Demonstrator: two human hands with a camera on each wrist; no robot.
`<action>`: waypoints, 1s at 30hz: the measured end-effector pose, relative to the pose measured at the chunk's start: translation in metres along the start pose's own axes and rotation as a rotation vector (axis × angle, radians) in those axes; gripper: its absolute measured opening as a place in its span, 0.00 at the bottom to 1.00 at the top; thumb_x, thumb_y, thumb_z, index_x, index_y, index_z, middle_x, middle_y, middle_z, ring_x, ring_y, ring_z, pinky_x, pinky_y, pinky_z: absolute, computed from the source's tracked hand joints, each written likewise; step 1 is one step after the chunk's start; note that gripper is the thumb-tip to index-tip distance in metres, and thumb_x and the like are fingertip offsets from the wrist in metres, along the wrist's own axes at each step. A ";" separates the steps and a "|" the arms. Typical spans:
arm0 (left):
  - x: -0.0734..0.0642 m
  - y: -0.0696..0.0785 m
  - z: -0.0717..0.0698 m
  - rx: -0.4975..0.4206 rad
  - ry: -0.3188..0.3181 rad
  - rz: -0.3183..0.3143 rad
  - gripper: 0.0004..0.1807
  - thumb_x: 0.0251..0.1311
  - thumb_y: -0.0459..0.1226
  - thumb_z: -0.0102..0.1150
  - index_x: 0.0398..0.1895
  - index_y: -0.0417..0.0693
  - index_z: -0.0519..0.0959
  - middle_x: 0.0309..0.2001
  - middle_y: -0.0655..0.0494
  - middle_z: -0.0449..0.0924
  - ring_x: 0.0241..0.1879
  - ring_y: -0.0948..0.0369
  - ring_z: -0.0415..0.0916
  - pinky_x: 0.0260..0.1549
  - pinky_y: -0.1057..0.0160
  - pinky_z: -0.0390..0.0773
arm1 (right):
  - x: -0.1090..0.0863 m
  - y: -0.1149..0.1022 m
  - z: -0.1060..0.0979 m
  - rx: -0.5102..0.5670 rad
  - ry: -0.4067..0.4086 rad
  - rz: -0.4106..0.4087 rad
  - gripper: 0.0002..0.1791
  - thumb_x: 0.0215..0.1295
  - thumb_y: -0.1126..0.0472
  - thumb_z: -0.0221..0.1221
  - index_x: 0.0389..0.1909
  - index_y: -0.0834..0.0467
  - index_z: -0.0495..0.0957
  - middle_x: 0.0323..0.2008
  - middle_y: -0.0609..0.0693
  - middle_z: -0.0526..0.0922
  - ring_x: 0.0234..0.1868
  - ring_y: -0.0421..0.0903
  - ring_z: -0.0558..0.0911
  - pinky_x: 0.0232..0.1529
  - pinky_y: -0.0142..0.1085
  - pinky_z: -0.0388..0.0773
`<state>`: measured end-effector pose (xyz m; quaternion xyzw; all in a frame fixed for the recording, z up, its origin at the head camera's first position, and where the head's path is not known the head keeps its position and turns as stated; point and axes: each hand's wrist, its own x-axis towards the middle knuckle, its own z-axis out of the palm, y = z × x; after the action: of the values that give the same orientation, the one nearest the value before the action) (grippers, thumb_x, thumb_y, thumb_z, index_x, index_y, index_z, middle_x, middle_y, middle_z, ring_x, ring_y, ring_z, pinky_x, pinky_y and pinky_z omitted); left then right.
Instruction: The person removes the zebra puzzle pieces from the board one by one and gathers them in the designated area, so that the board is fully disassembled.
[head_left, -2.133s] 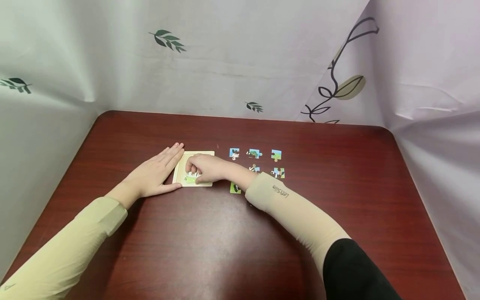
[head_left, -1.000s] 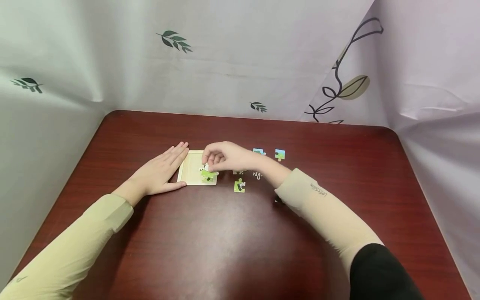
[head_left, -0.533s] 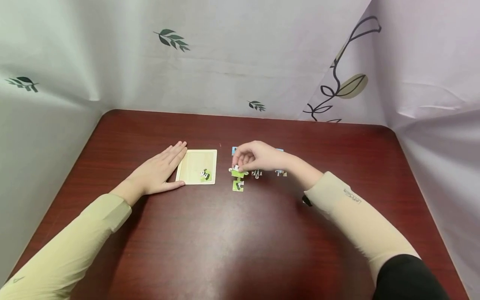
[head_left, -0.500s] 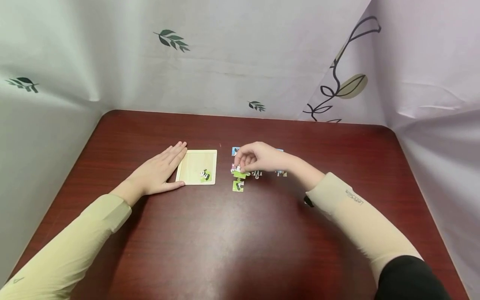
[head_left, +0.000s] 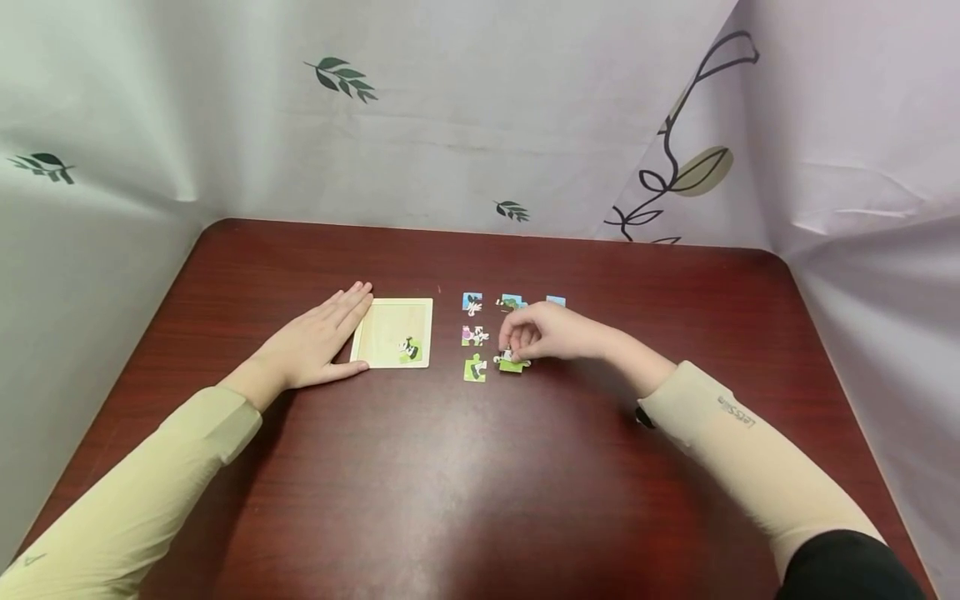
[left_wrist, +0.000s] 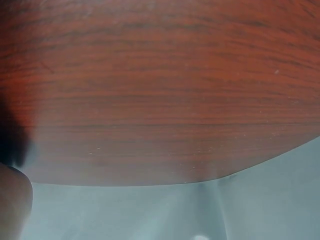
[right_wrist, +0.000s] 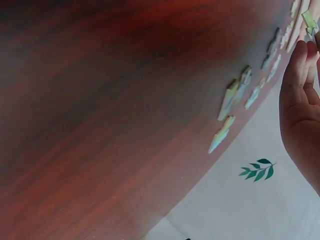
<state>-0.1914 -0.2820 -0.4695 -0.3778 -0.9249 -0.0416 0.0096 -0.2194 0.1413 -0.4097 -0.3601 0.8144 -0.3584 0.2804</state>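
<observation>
My left hand [head_left: 318,337] lies flat with straight fingers along the left edge of a square wooden puzzle tray [head_left: 431,321] in the head view. In the tray's lower right corner sits one puzzle piece [head_left: 410,350] with a panda on green. To the right of the tray, my right hand [head_left: 555,333] pinches another puzzle piece [head_left: 512,365], green along the bottom, between thumb and fingertips. The right wrist view shows that hand [right_wrist: 300,107] at its right edge, with the pinched piece [right_wrist: 309,21] at the fingertips. Only a blurred bit of hand [left_wrist: 12,202] enters the left wrist view.
Loose pieces lie in rows right of the tray: a blue one [head_left: 472,302], one with a tree [head_left: 512,301], a pink-and-white one [head_left: 474,336] and a green one [head_left: 475,368]. My right hand partly covers others. A white leaf-printed curtain [head_left: 420,125] hangs behind the brown table [head_left: 375,483].
My right hand has lifted the green-bottomed puzzle piece out of the tray and carried it rightward past the first column of loose pieces. The left hand has stayed at the tray's edge.
</observation>
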 end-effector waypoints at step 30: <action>0.001 0.000 0.001 -0.012 -0.014 -0.012 0.56 0.69 0.58 0.61 0.84 0.30 0.49 0.85 0.33 0.46 0.85 0.40 0.46 0.87 0.59 0.37 | 0.000 0.004 0.026 -0.320 0.203 -0.107 0.04 0.66 0.65 0.71 0.39 0.53 0.88 0.33 0.43 0.83 0.33 0.37 0.79 0.38 0.29 0.81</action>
<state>-0.1921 -0.2816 -0.4705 -0.3727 -0.9269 -0.0446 0.0008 -0.2026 0.1338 -0.4282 -0.4050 0.8647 -0.2734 0.1168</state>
